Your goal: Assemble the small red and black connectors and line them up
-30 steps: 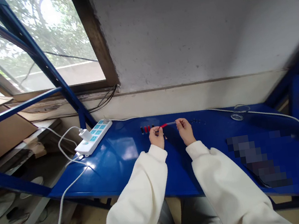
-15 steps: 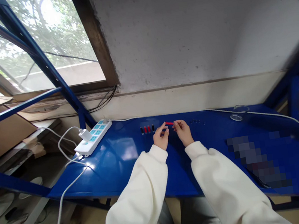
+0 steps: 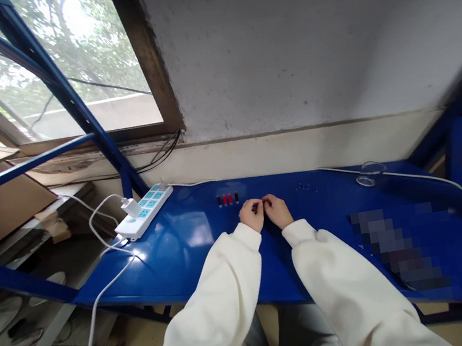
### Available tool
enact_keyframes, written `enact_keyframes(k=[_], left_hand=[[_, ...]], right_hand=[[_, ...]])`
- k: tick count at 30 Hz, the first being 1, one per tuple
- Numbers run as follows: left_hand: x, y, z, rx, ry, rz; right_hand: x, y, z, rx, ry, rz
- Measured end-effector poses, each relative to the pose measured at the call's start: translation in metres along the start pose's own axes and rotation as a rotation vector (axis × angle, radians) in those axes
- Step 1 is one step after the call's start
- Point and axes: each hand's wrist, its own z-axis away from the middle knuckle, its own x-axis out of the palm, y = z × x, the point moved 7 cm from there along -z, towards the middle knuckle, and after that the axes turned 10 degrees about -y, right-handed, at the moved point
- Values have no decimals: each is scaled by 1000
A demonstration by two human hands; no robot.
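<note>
Barely visible, a tiny part [image 3: 260, 204] sits pinched where the fingertips of both hands meet, low over the middle of the blue surface [image 3: 199, 247]; too little of it shows to tell what it is. The left hand [image 3: 251, 215] and right hand [image 3: 278, 211] have their fingers curled together, clamped on it. Just beyond stands a row of red and black plugs [image 3: 227, 199]; a white power strip [image 3: 145, 210] lies well to the left.

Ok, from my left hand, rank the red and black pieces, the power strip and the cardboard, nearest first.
1. The red and black pieces: just beyond the left hand, slightly to its left.
2. The power strip: at the left end of the table.
3. The cardboard: off the table, far left.
</note>
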Motion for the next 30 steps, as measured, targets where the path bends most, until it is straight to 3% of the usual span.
enact_keyframes(k=[7, 13, 19, 25, 30], left_hand=[[-8, -31, 0, -289, 64, 319], [-15, -38, -2, -347, 156, 481], [-35, -46, 1, -290, 365, 473], [-28, -53, 7, -425, 342, 589], [-20, -44, 13, -537, 329, 817]], right_hand=[[3, 1, -2, 12, -74, 130], [15, -14, 2, -132, -229, 298], [24, -26, 9, -254, -292, 336], [24, -26, 7, -299, -257, 236], [18, -27, 7, -268, -212, -80]])
